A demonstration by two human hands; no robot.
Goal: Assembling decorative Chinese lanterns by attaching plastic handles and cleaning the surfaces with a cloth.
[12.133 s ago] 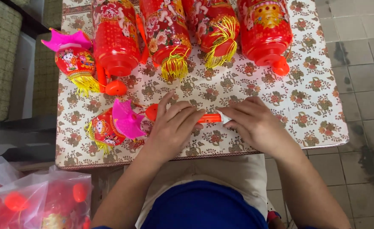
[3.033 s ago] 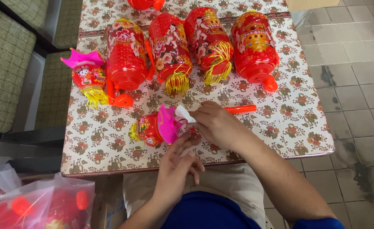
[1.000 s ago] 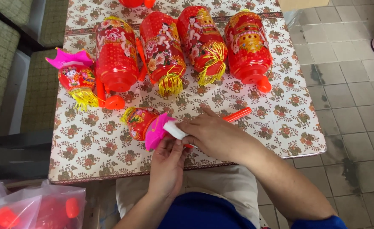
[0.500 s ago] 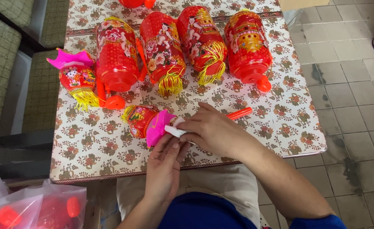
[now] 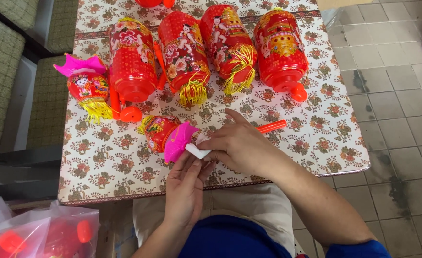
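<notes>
Small lantern (image 5: 165, 134) on table (image 5: 101, 162), both hands (image 5: 242, 148) seemingly gripping it

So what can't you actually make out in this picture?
- White piece: mostly covered by the right hand; its shape is unclear.
- Orange stick: its near end is hidden behind that hand.
- Bagged red parts: blurred by plastic, cut by the bottom edge.
- Top lantern: cut by the top edge.
</notes>
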